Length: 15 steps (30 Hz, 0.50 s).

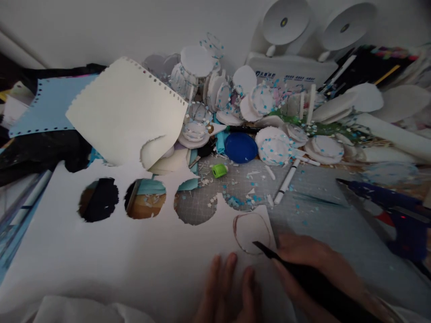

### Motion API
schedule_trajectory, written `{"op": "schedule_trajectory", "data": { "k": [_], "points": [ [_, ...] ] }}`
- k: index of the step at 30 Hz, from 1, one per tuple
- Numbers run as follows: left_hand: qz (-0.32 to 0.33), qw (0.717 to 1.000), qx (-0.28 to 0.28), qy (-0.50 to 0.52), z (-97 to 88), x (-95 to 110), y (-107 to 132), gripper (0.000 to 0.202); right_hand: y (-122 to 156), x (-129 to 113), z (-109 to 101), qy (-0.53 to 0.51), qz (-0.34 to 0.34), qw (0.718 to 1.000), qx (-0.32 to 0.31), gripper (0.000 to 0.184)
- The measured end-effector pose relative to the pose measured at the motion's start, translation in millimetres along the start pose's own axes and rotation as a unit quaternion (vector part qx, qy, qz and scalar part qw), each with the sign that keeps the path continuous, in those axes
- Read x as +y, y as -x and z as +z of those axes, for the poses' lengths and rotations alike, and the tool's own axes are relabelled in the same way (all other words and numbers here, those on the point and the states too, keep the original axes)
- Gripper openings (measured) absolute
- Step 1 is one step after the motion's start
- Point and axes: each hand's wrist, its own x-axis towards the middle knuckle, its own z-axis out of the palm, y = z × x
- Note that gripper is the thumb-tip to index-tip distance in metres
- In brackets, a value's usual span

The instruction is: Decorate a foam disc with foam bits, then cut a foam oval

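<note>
A large white foam sheet (134, 255) lies across the near part of the desk, with three round holes cut in it. Near its right edge a circle outline (252, 232) is drawn on it. My left hand (229, 291) rests flat on the sheet, fingers stretched out, just below that outline. My right hand (313, 267) is closed round a black pen-like tool (303, 278), and the tool's tip touches the lower right side of the drawn circle.
A heap of white foam discs (274, 146) with blue specks fills the back of the grey cutting mat (303, 211). A blue lid (240, 147), a small green sharpener (219, 170), a white marker (286, 181), a blue glue gun (400, 211) at right. A cream sheet (128, 112) curls up at left.
</note>
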Motion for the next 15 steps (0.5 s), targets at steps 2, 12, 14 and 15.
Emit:
{"op": "schedule_trajectory", "data": {
  "k": [2, 12, 14, 15],
  "points": [
    [0.02, 1.0, -0.009, -0.008, 0.6, 2, 2, 0.042, 0, -1, -3, -0.053, -0.001, 0.998, 0.029, 0.032],
    [0.075, 0.988, 0.014, -0.136, 19.9, 13, 14, 0.052, -11, -2, 10, 0.02, -0.055, 0.996, -0.072, 0.026],
    [0.05, 0.987, 0.039, -0.147, 27.6, 21, 12, 0.054, -8, 2, 11, 0.066, -0.071, 0.99, -0.106, 0.035],
    [0.012, 0.987, 0.061, -0.148, 31.1, 26, 10, 0.055, -6, 5, 11, 0.081, -0.082, 0.987, -0.115, 0.038]
  ]
}}
